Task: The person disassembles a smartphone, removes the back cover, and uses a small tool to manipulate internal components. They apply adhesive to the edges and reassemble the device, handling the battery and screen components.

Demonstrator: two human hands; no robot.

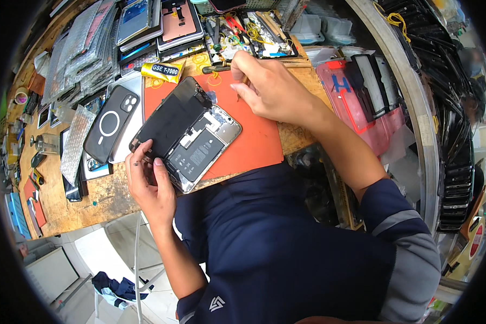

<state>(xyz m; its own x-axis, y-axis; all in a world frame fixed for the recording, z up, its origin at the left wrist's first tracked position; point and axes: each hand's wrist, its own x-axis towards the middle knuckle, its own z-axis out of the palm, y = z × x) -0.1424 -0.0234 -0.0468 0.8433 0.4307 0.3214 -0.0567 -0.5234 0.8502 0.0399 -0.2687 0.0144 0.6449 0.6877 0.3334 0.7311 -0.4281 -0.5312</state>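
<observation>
An opened smartphone (200,154) lies at a tilt on an orange mat (263,141), its battery and inner parts bare. Its dark screen panel (173,116) is swung up along the far-left side and still meets the body. My left hand (154,186) grips the phone's near-left corner, fingers at the panel's edge and thumb by the frame. Beyond the phone's far right end, my right hand (267,89) hovers above the mat with fingers curled into a pinch. Whatever sits between those fingertips is too small or hidden to name.
A black phone case (110,124) with a white ring lies left of the mat. Behind stand a yellow glue tube (164,71), stacked bubble-wrapped panels (86,54) and a tray of tools (248,35). Red transparent plastic (356,108) lies at the right; a white chair (100,254) stands below.
</observation>
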